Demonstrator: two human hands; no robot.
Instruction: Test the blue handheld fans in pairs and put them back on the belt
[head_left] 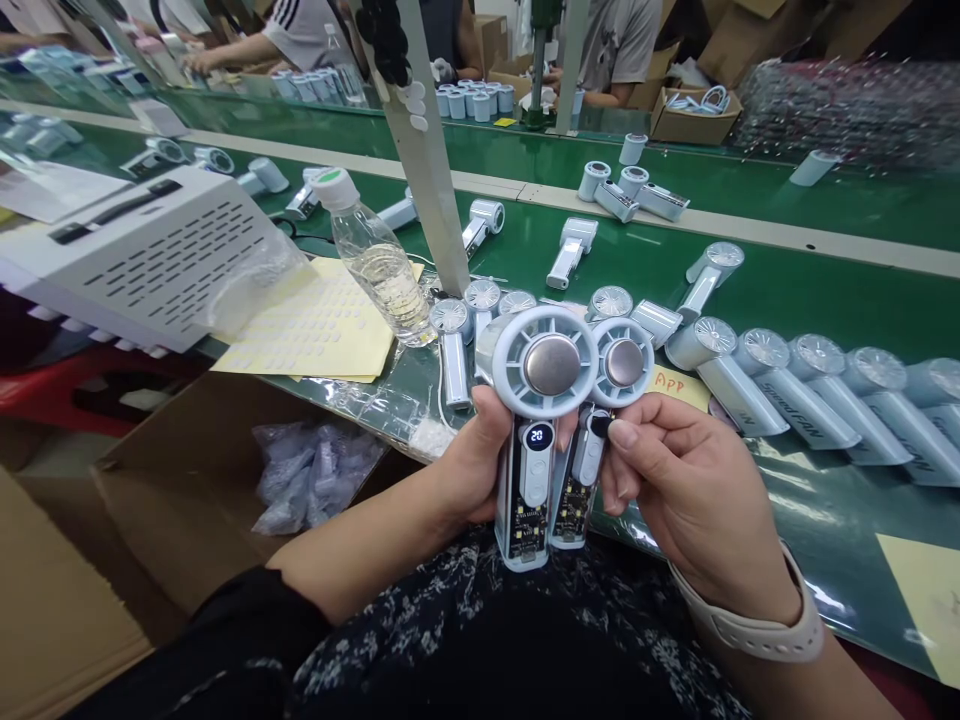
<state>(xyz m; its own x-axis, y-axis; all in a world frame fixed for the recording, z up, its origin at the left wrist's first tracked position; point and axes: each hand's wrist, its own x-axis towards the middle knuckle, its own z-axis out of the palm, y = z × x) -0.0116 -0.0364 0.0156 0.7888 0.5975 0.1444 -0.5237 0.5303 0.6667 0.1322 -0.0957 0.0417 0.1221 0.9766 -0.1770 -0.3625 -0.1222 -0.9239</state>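
Two light-blue handheld fans stand side by side in front of me, silver discs facing me. My left hand [480,455] is wrapped round the nearer handheld fan [534,465], whose small round display reads 20. One of its fingertips shows between the two handles. Just to the right is the second handheld fan [576,490], its display dark. My right hand [675,475] is closed at that fan's upper handle, thumb beside the dark display and fingers partly behind. Circuit boards show through both handles' clear fronts.
A row of light-blue fans [814,400] lies along the right of the green bench. More fans [574,250] lie farther back. On the left are a tilted water bottle [386,270], yellow sticker sheets [322,330], a white vented box [165,250] and a metal post [431,150]. People sit opposite.
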